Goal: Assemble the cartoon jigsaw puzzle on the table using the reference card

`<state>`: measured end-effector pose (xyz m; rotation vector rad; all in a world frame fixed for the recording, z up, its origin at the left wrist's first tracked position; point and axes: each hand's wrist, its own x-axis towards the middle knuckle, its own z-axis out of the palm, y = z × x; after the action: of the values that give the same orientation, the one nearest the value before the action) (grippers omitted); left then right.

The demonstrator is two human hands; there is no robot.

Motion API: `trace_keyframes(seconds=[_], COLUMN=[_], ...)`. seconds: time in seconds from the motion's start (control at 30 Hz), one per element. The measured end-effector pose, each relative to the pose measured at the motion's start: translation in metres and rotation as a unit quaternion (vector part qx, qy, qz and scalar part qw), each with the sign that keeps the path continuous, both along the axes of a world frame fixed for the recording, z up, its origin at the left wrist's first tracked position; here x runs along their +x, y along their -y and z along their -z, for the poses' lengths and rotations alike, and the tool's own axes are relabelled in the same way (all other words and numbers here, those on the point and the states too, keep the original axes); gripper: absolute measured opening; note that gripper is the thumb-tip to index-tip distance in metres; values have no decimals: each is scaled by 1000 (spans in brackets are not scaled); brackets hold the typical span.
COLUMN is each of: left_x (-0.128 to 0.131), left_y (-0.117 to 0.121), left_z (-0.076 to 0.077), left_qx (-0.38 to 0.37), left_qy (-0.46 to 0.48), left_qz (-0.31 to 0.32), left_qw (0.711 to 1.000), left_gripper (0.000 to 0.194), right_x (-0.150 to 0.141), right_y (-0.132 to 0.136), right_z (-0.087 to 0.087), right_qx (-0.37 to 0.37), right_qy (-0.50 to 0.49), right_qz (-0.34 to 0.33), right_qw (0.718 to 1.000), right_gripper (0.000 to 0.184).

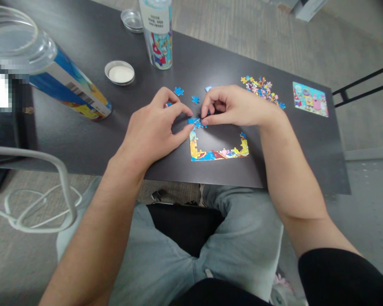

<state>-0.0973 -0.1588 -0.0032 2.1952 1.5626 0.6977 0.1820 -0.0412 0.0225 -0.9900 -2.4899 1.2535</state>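
A partly joined jigsaw puzzle frame [217,155] lies on the dark table, with its left, bottom and part of its right side linked. At its upper left corner sit blue jigsaw pieces [197,123]. My left hand [156,127] rests at that corner, thumb and forefinger apart and the thumb tip touching the edge. My right hand [231,106] pinches a blue piece at the top row, mostly covered by the fingers. Loose blue pieces [178,91] lie just beyond my hands, one partly behind my left hand.
A heap of mixed pieces [263,89] lies at the right, beside a picture card [310,99]. Two clear puzzle tubes, one large [73,85] and one smaller [160,46], stand at the left and back. Round lids [119,73] lie between them. A white cable [64,178] loops at left.
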Motion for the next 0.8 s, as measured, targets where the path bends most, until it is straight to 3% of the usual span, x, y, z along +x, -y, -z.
trace_keyframes(seconds=[0.2,0.6,0.8], left_x=[1,1,1], left_y=[1,0,0], left_z=[-3,0,0], left_qx=[-9,2,-6], left_qy=[5,9,9], left_qz=[-2,5,-5], left_qw=[1000,1000,1000], left_gripper=[31,28,23], right_x=[3,5,21], right_y=[-4,-11,-20], right_z=[2,12,13], right_qx=[30,47,18], right_qy=[12,-16,-18], right_qz=[4,31,57], right_qw=[999,998,998], right_gripper=[45,56,56])
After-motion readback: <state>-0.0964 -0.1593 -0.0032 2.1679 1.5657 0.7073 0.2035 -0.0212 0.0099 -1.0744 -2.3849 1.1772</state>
